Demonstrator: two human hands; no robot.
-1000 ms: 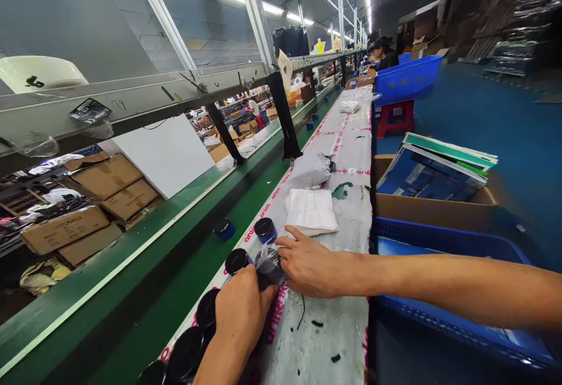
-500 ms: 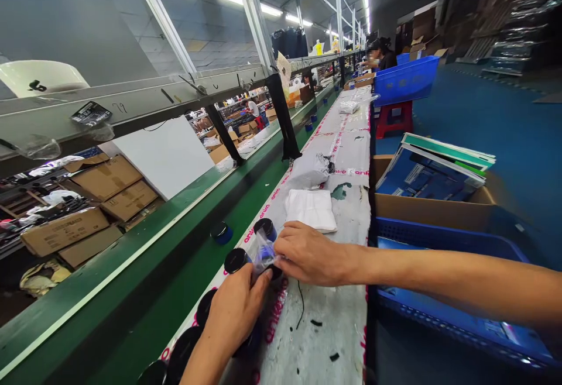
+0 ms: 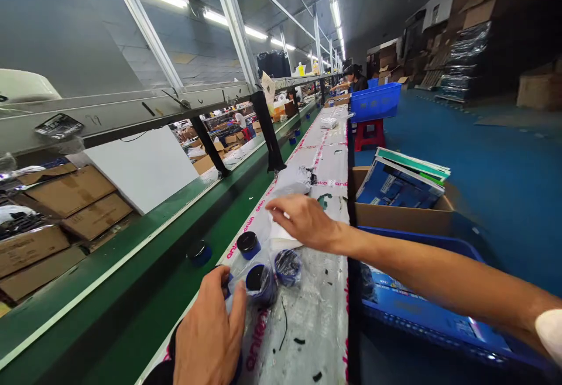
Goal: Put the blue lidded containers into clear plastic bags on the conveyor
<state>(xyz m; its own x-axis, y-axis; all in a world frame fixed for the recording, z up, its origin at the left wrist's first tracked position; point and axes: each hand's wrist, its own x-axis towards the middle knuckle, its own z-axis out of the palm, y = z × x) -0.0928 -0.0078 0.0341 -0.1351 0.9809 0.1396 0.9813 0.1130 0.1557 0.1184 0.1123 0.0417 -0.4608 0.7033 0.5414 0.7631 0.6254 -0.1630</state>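
My left hand [image 3: 213,326] is at the belt-side edge of the bench, thumb and forefinger spread apart. Beside its fingertips stands a blue cylinder with a black top [image 3: 261,284], wrapped in clear film. Another wrapped blue cylinder [image 3: 288,267] is just to the right, and a third, seemingly bare cylinder [image 3: 248,245] stands behind them. My right hand [image 3: 302,220] is over a flat white stack [image 3: 283,237], fingers bent and tips drawn together. Whatever is between those fingertips is too small to make out. Part of the stack is hidden by the hand.
A green conveyor belt [image 3: 153,274] runs along the left, carrying a blue cylinder [image 3: 199,252]. A white plastic bundle [image 3: 292,180] lies farther up the bench. On the right are a blue basket [image 3: 421,239] and a carton [image 3: 399,215] with printed sheets. A co-worker [image 3: 356,79] sits far ahead.
My right hand has left the wrapped cylinder and moved up to the white stack. My left hand's fingers have spread, uncovering the wrapped cylinders. The camera view has shifted.
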